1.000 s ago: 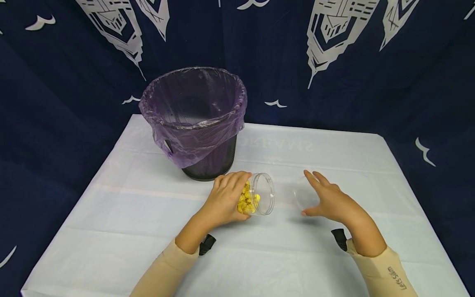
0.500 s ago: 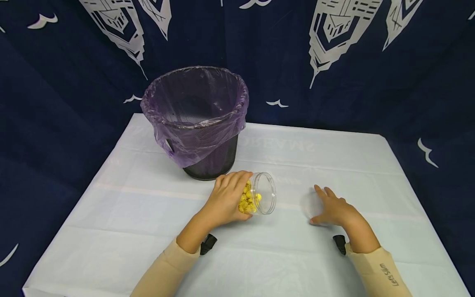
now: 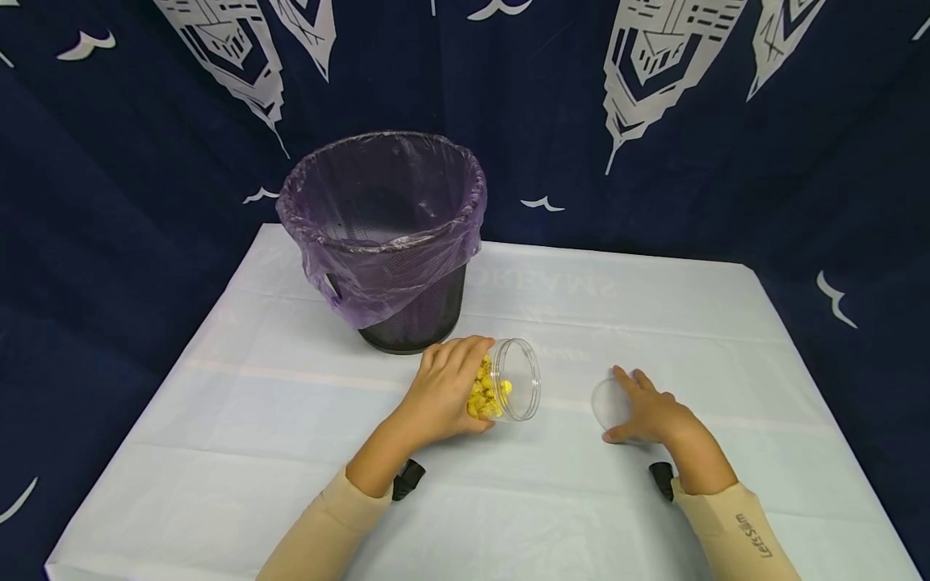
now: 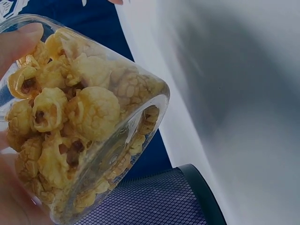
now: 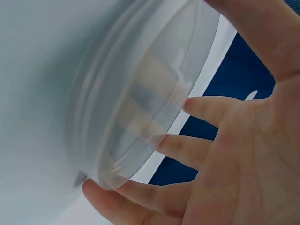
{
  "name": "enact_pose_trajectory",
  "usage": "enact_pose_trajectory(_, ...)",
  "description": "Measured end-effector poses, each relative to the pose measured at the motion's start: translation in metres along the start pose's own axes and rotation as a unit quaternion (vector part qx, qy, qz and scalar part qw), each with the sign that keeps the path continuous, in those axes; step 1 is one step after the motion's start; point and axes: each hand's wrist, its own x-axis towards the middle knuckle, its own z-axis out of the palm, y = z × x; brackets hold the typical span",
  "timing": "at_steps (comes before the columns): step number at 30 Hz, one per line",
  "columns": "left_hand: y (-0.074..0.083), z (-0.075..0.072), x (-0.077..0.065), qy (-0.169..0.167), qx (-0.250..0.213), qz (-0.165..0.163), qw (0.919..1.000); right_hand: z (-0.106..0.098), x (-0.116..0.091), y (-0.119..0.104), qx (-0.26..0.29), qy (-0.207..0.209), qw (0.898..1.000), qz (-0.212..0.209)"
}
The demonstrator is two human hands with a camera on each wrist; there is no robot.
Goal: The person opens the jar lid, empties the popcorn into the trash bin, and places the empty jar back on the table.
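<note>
My left hand [image 3: 439,387] grips a clear plastic jar [image 3: 517,379] tipped on its side, its uncovered mouth pointing right. Caramel popcorn [image 4: 75,108] fills the bottom part of it, showing yellow in the head view. At the right, my right hand [image 3: 657,413] holds a round clear lid [image 3: 606,402] by its rim, thumb and fingers spread around the edge. In the right wrist view the fingertips touch the side of the lid [image 5: 140,103]. The lid lies flat at or just over the tabletop; I cannot tell whether it rests on it.
Behind the jar stands a black mesh wastebasket [image 3: 425,319] lined with a purple bag [image 3: 381,278]. A white cloth [image 3: 240,452] covers the table. A dark blue curtain [image 3: 523,121] with white prints hangs along the back and sides.
My right hand has come down toward the table and nearer to me with the lid, then slowed almost to a stop. The left hand and jar have hardly moved.
</note>
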Motion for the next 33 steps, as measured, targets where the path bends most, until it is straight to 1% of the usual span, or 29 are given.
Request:
enact_pose_trajectory(3, 0.001, 0.001, 0.0, 0.0, 0.003, 0.002, 1.0, -0.002, -0.002, 0.0, -0.002, -0.003, 1.0, -0.001)
enact_pose_trajectory(7, 0.001, 0.001, 0.0, -0.001, 0.004, 0.002, 1.0, -0.011, -0.003, -0.001, -0.017, 0.01, 1.0, -0.024)
enact_pose_trajectory(11, 0.001, 0.001, 0.0, 0.0, 0.001, 0.001, 1.0, -0.028, 0.001, -0.006, -0.019, 0.041, 0.998, -0.053)
enact_pose_trajectory(13, 0.001, 0.002, 0.0, 0.0, 0.002, 0.0, 1.0, -0.039, 0.004, -0.013, -0.014, 0.067, 0.995, -0.067)
enact_pose_trajectory(14, 0.001, 0.002, -0.001, 0.0, 0.002, 0.0, 1.0, -0.045, 0.005, -0.017, -0.016, 0.086, 0.993, -0.075)
enact_pose_trajectory(16, 0.001, 0.003, -0.001, -0.002, 0.002, 0.0, 1.0, -0.058, 0.006, -0.027, -0.016, 0.133, 0.987, -0.092)
enact_pose_trajectory(18, 0.001, 0.003, -0.001, -0.002, 0.0, 0.0, 1.0, -0.071, 0.008, -0.038, -0.012, 0.179, 0.978, -0.106)
enact_pose_trajectory(21, 0.001, 0.004, -0.002, -0.003, 0.0, 0.0, 1.0, -0.089, 0.011, -0.056, 0.017, 0.23, 0.966, -0.119)
enact_pose_trajectory(23, 0.001, 0.005, -0.003, -0.003, 0.002, 0.001, 1.0, -0.1, 0.013, -0.069, 0.046, 0.254, 0.958, -0.128)
enact_pose_trajectory(25, 0.001, 0.005, -0.003, -0.002, 0.004, 0.001, 1.0, -0.11, 0.017, -0.081, 0.068, 0.276, 0.948, -0.145)
enact_pose_trajectory(28, 0.001, 0.006, -0.003, 0.0, 0.003, 0.004, 1.0, -0.125, 0.021, -0.098, 0.077, 0.309, 0.933, -0.169)
enact_pose_trajectory(30, 0.001, 0.006, -0.003, 0.003, 0.002, 0.006, 1.0, -0.135, 0.024, -0.109, 0.076, 0.322, 0.926, -0.18)
enact_pose_trajectory(33, 0.0, 0.007, -0.003, 0.009, 0.002, 0.01, 0.9999, -0.148, 0.03, -0.124, 0.079, 0.33, 0.92, -0.194)
